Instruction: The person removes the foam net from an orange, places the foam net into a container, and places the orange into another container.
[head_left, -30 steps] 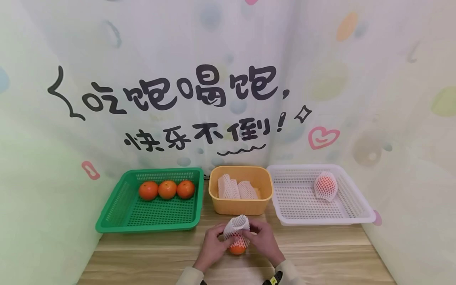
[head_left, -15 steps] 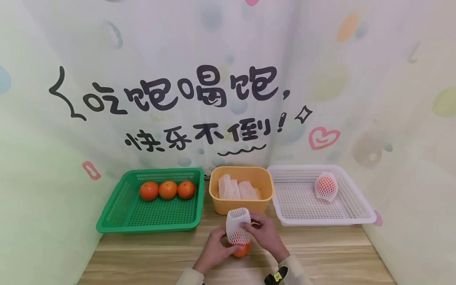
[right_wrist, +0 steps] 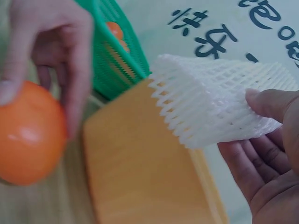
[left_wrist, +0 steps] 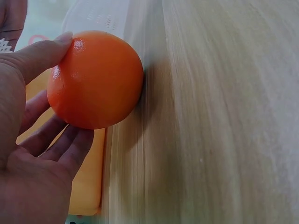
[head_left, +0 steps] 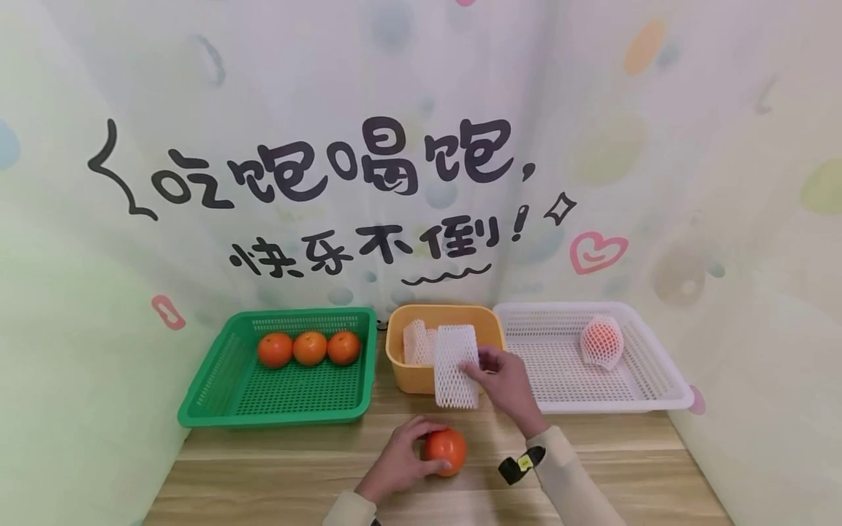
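My left hand [head_left: 396, 465] grips a smooth, glossy orange [head_left: 450, 450] low over the wooden table, thumb on the near side and fingers behind. In the left wrist view the bare orange [left_wrist: 100, 79] sits between thumb and fingertips. Farther forward, my right hand [head_left: 511, 386] pinches a white foam fruit net [head_left: 454, 365] by its right edge. The net hangs flattened in front of the yellow bin [head_left: 411, 380] and hides part of it. The right wrist view shows the net's [right_wrist: 215, 100] zigzag open end facing the orange.
On the left, a green basket [head_left: 302, 398] holds three more oranges [head_left: 310, 349]. More foam nets [head_left: 416, 343] stand inside the yellow bin. At right is a white basket [head_left: 552, 380] with one netted orange [head_left: 601, 342]. A printed curtain [head_left: 368, 66] hangs behind.
The foam net has come up off the orange and moved forward in my right hand, to before the yellow bin. My left hand has stayed with the orange, which is now bare.
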A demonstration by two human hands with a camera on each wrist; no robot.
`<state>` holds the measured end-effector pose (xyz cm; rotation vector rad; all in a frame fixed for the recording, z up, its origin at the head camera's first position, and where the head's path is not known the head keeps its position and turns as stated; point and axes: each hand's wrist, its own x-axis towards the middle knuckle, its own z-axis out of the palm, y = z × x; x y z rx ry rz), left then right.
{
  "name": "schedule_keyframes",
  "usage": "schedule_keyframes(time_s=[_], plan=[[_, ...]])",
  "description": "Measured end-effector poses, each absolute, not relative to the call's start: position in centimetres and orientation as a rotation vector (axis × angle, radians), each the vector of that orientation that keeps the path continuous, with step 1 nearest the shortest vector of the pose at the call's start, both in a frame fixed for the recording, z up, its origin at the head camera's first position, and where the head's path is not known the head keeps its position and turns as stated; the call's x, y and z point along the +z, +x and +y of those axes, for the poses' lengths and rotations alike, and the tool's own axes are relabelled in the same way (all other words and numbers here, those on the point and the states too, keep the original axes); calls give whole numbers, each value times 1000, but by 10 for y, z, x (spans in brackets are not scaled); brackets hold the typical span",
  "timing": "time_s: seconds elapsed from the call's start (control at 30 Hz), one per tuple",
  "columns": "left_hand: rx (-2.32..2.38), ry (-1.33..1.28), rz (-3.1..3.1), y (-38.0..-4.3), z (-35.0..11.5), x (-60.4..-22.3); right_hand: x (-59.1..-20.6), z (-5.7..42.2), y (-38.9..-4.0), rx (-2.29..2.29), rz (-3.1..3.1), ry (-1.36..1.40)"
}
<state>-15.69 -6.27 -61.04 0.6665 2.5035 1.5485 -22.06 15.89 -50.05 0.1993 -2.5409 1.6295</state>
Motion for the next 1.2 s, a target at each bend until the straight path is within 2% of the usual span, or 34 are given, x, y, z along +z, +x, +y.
schedule_keyframes(time_s=[0.33, 0.7, 0.9, 1.2], plan=[[1547, 590, 2432, -161, -63, -610, -471, 175, -268, 1470, -2677, 44], [1550, 606, 2429, -161, -62, -613, -480, 184, -305, 1347, -2812, -58], [1545, 619, 2446, -161, -62, -614, -488, 183, -312, 1217, -2973, -29], [1546, 596, 2442, -162, -64, -613, -482, 184, -302, 1066, -2972, 90]])
